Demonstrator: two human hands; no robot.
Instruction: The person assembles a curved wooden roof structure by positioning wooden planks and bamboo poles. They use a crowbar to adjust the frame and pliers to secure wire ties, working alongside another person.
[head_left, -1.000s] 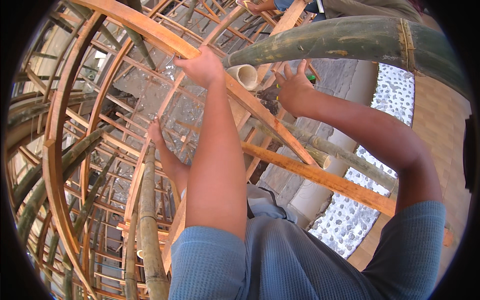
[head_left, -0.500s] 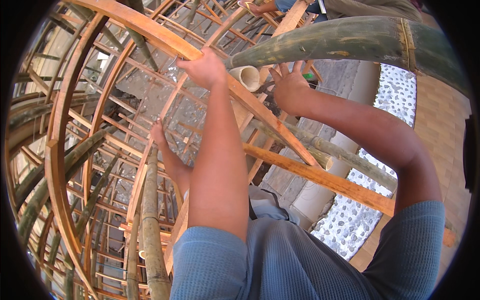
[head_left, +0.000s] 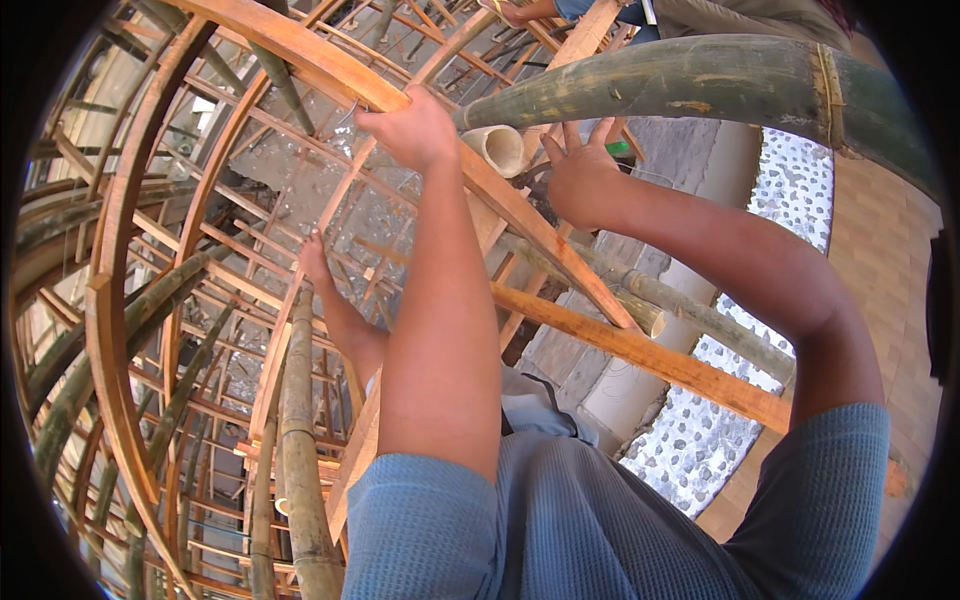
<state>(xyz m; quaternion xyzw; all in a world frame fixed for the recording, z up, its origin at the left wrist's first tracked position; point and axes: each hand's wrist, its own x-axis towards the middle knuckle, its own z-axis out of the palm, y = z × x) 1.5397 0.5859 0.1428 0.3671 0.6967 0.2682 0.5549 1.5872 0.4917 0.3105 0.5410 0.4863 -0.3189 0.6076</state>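
Observation:
My left hand [head_left: 415, 132] is closed around a long orange-brown timber beam [head_left: 310, 62], near where it overlaps another slanting timber. A thin metal piece, perhaps a nail, sticks out beside its fingertips; I cannot make it out well. My right hand [head_left: 583, 188] has its fingers spread, with the tips against or just below the lower edge of a thick green bamboo pole [head_left: 690, 90]. Left of that hand lies the open end of a pale bamboo tube [head_left: 497, 152]. A dark object beside the right hand is partly hidden, and a small green piece [head_left: 617, 148] shows near its fingers.
Below spreads a lattice of timber strips and bamboo poles [head_left: 298, 440], where my bare foot [head_left: 314, 258] rests. A timber bar [head_left: 640, 352] crosses in front of my body. At right are a pebbled white strip [head_left: 700, 465] and tan tiles [head_left: 880, 270]. Another person [head_left: 740, 18] sits at the top.
The view has shifted slightly. My left hand keeps its grip on the timber, and my right hand stays spread by the bamboo with little movement.

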